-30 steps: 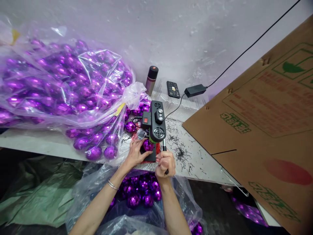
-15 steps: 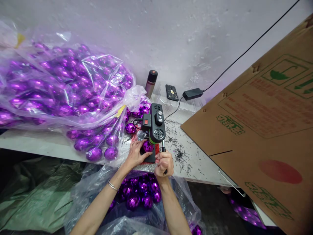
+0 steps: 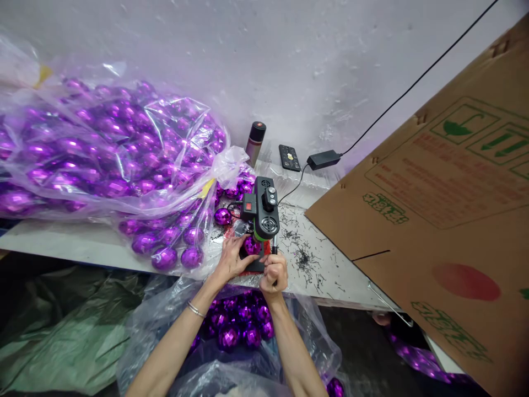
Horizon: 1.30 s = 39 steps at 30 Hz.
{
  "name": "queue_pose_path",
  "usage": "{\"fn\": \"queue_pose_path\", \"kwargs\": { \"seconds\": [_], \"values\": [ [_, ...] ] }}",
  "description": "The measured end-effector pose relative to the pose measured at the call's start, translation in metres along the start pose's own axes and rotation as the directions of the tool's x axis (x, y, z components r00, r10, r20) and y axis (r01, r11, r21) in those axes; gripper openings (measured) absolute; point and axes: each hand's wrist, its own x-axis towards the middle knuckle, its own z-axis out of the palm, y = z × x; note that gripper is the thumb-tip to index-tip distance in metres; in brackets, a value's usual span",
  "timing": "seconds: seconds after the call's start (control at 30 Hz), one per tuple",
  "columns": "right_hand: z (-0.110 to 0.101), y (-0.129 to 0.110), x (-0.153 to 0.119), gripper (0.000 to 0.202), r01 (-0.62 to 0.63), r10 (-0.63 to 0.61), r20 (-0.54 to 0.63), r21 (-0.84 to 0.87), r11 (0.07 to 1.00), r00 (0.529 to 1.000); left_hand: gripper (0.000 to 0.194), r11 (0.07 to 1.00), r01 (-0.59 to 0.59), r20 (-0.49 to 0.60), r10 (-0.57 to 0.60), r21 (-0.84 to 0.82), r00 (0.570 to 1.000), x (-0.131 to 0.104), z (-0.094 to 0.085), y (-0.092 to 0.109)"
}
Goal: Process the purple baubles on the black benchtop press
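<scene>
A black machine with a red switch stands on the white table. Under its head sits a shiny purple ball. My left hand holds this ball from the left, thumb and fingers around it. To the right, my right hand is closed round the machine's lever handle, whose lower part the fingers hide. Another purple ball lies just left of the machine. Below my hands, more purple balls fill an open clear bag.
A big clear bag of purple balls covers the table's left side. Behind the machine are a dark bottle, a phone and a power adapter with a cable. Small black bits lie scattered at right, beside a large cardboard box.
My right hand has moved slightly up and left with the lever handle. My left hand stays on the ball. The camera view has shifted a little.
</scene>
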Motion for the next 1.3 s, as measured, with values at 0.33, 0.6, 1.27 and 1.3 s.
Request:
{"fn": "queue_pose_path", "kwargs": {
  "seconds": [0.33,0.6,1.27,1.3],
  "values": [
    [-0.016,-0.044,0.087,0.038,-0.299,0.300,-0.011,0.068,0.952,0.954,0.064,1.000,0.006,-0.012,-0.007,-0.018,1.000,-0.009,-0.006,0.006],
    [-0.014,-0.039,0.071,0.037,-0.161,0.162,-0.021,0.049,0.986,0.987,0.071,0.999,0.035,-0.163,-0.035,-0.003,0.986,-0.029,-0.035,0.008],
    [-0.014,-0.044,0.078,0.036,-0.183,0.184,-0.015,0.057,0.981,0.983,0.060,0.712,0.568,0.012,-0.620,-0.413,0.785,0.048,-0.083,0.015],
    [-0.014,-0.046,0.081,0.037,-0.207,0.208,-0.014,0.057,0.977,0.978,0.061,0.642,0.560,0.066,-0.624,-0.524,0.778,0.035,-0.085,0.021]
  ]
}}
